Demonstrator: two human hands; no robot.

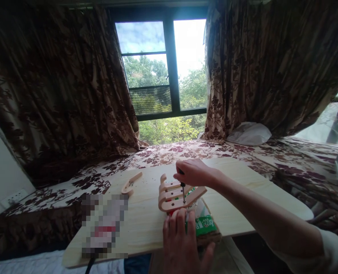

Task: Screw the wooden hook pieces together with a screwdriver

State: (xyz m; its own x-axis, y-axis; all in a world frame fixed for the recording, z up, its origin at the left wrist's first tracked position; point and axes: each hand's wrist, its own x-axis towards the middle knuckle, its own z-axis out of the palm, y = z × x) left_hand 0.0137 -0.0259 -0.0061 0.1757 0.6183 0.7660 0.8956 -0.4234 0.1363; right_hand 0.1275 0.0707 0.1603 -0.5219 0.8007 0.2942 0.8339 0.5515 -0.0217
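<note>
Several J-shaped wooden hooks (169, 205) lie side by side, with dark holes or screws along them. Beneath them is a packet (205, 224) with a green printed label. My right hand (195, 172) is closed around the dark handle of a screwdriver (183, 190), held upright. Its shaft reaches down to the nearest hook, and the tip appears to meet a small hole or screw there. My left hand (181, 236) rests palm down at the near side, its fingers stretched out and the fingertips against or just beside that same hook.
Another wooden hook (130, 184) lies apart on the pale wooden board (146, 228), near small dark specks. A blurred-out object (106, 228) with a black cord sits at the left. Beyond are a flower-patterned cloth (180, 148), a white bag (250, 133), curtains and a window.
</note>
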